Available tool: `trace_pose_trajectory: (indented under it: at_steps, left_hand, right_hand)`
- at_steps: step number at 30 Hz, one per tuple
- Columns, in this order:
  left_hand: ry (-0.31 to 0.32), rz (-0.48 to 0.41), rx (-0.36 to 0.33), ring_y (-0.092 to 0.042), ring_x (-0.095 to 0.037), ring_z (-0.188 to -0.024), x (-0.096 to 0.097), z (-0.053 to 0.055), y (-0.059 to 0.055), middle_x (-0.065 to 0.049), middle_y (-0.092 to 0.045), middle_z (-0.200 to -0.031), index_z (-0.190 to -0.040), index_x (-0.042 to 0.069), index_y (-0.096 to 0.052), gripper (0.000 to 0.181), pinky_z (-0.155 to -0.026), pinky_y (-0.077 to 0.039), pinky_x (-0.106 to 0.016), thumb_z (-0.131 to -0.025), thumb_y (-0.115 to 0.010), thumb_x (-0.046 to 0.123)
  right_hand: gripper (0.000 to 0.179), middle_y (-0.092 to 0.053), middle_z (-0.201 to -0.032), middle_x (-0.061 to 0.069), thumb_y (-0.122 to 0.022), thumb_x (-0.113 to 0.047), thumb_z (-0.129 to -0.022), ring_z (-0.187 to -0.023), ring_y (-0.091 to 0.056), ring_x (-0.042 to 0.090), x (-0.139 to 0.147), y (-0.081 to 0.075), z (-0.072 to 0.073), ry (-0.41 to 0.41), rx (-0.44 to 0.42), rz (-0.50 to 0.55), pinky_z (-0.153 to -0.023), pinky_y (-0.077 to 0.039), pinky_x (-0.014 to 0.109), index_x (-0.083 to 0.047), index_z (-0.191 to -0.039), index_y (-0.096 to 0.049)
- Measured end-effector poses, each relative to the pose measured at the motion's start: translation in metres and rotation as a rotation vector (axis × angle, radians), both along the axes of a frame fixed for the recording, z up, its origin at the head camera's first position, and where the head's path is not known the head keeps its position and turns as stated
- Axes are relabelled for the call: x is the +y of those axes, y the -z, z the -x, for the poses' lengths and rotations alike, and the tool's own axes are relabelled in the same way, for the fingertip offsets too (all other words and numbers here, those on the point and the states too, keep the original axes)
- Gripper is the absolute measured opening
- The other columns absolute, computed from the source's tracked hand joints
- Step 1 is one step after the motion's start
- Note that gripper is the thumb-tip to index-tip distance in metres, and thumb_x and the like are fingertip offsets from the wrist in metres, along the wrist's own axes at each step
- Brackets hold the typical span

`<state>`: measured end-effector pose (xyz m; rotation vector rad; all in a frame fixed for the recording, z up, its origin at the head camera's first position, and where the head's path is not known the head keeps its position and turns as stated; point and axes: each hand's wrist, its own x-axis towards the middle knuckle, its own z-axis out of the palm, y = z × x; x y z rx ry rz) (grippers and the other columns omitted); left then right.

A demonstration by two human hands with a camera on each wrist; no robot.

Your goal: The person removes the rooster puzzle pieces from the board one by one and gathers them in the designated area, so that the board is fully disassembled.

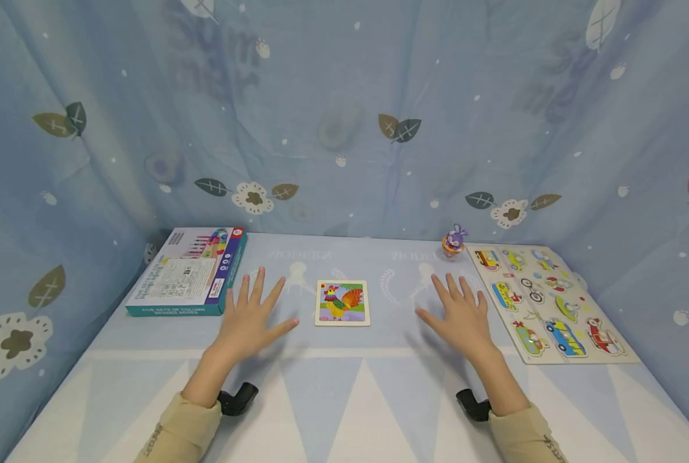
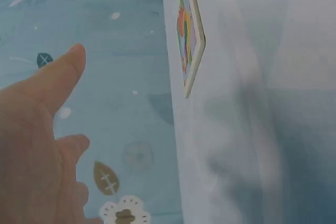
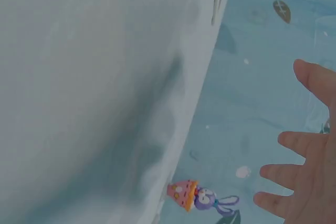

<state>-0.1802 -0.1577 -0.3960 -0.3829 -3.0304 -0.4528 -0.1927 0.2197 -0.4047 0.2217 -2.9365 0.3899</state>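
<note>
Two splayed, released hands, left (image 1: 247,326) and right (image 1: 462,317), flank one rooster picture tile (image 1: 342,303); rightmost lies one vehicle puzzle (image 1: 547,308).

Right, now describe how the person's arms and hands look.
The left hand and right hand are bare; no gloves or rings show. The left sleeve and right sleeve are tan, each with dark lettering too small to read. A bent black piece juts inward beside each wrist.
</note>
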Motion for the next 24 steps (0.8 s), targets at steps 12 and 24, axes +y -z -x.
trace_pose_trajectory:
  at_steps: [12, 24]
  left_hand:
    - [0.118, -0.079, -0.204, 0.008, -0.048, -0.136, 0.022, 0.045, 0.022, -0.023, 0.005, -0.152, -0.149, 0.016, -0.016, 0.083, -0.101, 0.003, -0.069, -0.086, -0.049, 0.058]
    - [0.147, -0.134, -0.321, 0.008, -0.046, -0.137, 0.041, 0.071, 0.027, -0.02, -0.002, -0.153, -0.148, 0.015, -0.021, 0.077, -0.102, 0.006, -0.066, -0.087, -0.052, 0.05]
  right_hand:
    - [0.075, -0.028, -0.147, 0.021, -0.055, -0.053, -0.085, -0.134, -0.022, 0.044, -0.025, 0.011, 0.032, -0.064, -0.112, 0.111, -0.098, -0.019, 0.067, -0.014, -0.145, -0.031]
    - [0.058, -0.053, -0.129, 0.016, -0.057, -0.039, -0.089, -0.119, -0.047, 0.036, -0.058, 0.015, 0.066, -0.137, -0.29, 0.359, -0.095, -0.034, 0.058, -0.014, -0.139, -0.043]
